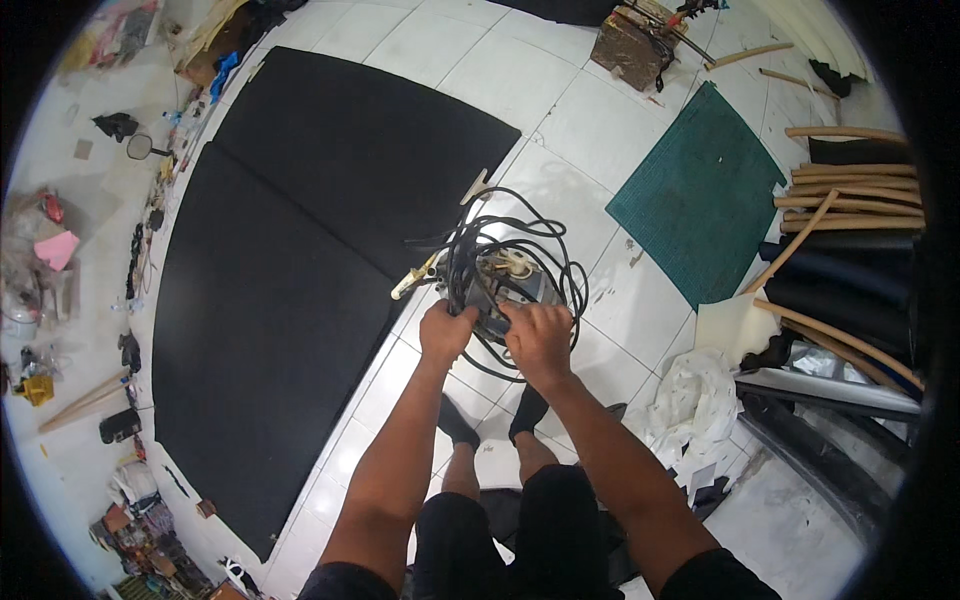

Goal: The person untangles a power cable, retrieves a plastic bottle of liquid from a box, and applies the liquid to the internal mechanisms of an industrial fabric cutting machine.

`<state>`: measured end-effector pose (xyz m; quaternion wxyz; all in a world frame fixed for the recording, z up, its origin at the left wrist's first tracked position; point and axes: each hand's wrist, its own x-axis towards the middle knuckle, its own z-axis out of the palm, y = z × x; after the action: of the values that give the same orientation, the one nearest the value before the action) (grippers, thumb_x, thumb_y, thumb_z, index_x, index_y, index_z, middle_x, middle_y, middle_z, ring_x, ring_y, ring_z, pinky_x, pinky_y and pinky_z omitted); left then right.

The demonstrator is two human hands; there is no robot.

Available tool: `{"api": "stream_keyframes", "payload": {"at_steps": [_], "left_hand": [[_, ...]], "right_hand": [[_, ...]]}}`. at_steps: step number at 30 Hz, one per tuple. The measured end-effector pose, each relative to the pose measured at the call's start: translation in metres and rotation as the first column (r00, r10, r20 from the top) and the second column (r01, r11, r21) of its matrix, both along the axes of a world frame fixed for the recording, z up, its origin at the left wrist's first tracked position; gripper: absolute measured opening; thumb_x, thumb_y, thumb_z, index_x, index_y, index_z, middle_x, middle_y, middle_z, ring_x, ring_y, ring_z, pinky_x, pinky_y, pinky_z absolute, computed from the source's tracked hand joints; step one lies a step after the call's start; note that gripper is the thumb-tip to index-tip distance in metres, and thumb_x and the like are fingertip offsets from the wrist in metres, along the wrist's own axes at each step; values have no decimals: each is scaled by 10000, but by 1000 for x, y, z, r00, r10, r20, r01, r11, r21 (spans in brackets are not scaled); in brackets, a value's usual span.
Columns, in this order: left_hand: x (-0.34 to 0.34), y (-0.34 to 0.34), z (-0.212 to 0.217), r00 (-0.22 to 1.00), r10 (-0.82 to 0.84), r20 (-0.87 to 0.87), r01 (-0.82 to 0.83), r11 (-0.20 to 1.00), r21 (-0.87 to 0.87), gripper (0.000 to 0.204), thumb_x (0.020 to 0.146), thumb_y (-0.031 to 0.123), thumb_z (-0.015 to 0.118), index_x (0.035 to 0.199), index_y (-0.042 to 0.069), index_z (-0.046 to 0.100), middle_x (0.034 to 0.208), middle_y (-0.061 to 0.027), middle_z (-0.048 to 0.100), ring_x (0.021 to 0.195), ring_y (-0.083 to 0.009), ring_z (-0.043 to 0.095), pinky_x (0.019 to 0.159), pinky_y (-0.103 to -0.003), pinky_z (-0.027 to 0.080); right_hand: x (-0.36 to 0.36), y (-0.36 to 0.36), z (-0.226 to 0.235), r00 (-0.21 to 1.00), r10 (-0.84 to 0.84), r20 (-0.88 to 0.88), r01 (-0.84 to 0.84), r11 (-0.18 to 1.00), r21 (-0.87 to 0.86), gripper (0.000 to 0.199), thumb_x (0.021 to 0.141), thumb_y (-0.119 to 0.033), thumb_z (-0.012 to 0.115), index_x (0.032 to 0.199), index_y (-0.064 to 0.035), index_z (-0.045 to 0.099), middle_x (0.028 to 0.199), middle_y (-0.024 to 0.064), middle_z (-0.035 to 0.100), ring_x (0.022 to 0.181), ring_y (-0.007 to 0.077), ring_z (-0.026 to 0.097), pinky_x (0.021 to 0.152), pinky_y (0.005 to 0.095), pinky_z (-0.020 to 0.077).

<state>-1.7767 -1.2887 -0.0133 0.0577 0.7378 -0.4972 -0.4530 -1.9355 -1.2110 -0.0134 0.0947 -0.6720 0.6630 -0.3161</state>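
I stand on a white tiled floor and carry a grey box-shaped machine (503, 283) in front of me, with loops of black cable (520, 235) piled on top and hanging around it. My left hand (446, 331) grips its near left edge. My right hand (540, 343) grips its near right edge. A pale handle or nozzle (412, 280) sticks out to the left of the machine. Both my feet in black socks show below the hands.
Two large black mats (300, 230) lie on the floor to the left. A green cutting mat (700, 195) lies at right. Rolls of dark material and bamboo sticks (850, 200) are stacked far right. White plastic (695, 400) lies near my right foot. Clutter lines the left wall.
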Motion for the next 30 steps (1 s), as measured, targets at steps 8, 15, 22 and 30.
{"api": "stream_keyframes", "payload": {"at_steps": [8, 15, 22, 30], "left_hand": [[-21, -15, 19, 996, 1, -90, -28, 951, -307, 333, 744, 242, 666, 898, -52, 674, 806, -175, 691, 737, -237, 657, 715, -365, 494], [-135, -3, 66, 942, -335, 28, 335, 926, -173, 432, 704, 328, 698, 993, 8, 667, 1011, -233, 664, 955, -391, 648, 825, -464, 511], [-196, 126, 34, 578, -798, -172, 771, 603, -205, 450, 810, 296, 689, 1155, 27, 587, 1011, -196, 638, 949, -383, 636, 826, -479, 504], [-180, 213, 76, 263, -912, -314, 946, 307, -99, 448, 918, 384, 568, 1223, 56, 564, 1002, -162, 660, 925, -352, 658, 789, -479, 493]], "right_hand": [[-13, 19, -8, 872, -139, 469, 49, 979, 198, 253, 725, -23, 610, 974, -45, 576, 890, 133, 539, 867, 333, 560, 778, 432, 460], [-84, 43, -25, 237, -359, 903, 88, 933, 348, 192, 916, -207, 525, 1020, -45, 524, 867, 50, 533, 803, 172, 521, 721, 321, 437], [-148, 142, -31, -330, -585, 740, 129, 749, 650, 611, 934, -589, 522, 1167, -28, 587, 952, 72, 648, 882, 191, 622, 777, 329, 485], [-205, 322, -23, -264, -848, 460, 538, 266, 800, 279, 904, -341, 690, 882, -81, 591, 764, 20, 601, 644, 151, 529, 593, 328, 419]]}}
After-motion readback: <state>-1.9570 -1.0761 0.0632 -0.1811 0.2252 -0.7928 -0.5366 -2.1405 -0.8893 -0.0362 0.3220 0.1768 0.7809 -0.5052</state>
